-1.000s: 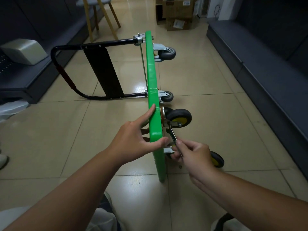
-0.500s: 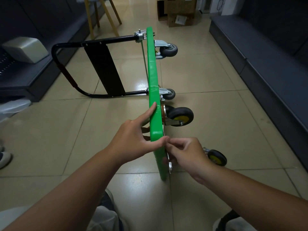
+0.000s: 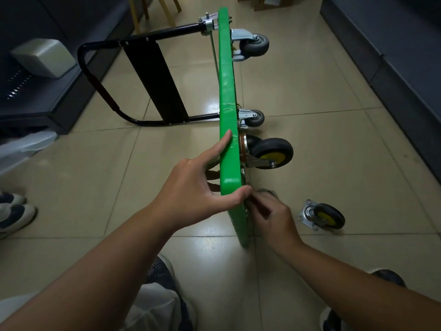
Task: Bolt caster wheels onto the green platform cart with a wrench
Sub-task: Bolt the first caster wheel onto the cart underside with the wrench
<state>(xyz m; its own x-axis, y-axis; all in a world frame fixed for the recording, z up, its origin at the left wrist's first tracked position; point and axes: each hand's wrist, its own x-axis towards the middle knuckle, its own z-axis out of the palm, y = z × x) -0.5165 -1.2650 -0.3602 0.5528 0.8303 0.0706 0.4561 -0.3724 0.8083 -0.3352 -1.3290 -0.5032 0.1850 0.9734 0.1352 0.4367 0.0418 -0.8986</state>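
The green platform cart stands on its side edge on the tiled floor, its underside facing right. My left hand grips the deck's near top edge, thumb on the underside and index finger straight along the rim. My right hand is blurred, its fingers curled and pinched against the underside just below my left thumb; the wrench it holds is almost hidden. A black caster with a yellow hub is mounted above my hands. A second yellow-hub caster lies loose on the floor to the right.
Two grey casters sit at the cart's far end, where the black folding handle lies out to the left. Dark low shelving lines the right; a grey box rests on the left shelf. Someone's shoes are at the left.
My right hand has left the mounted caster's bolt, dropping and closing in to the deck's underside below my left thumb, and the wrench swung down with it. My left hand keeps its grip.
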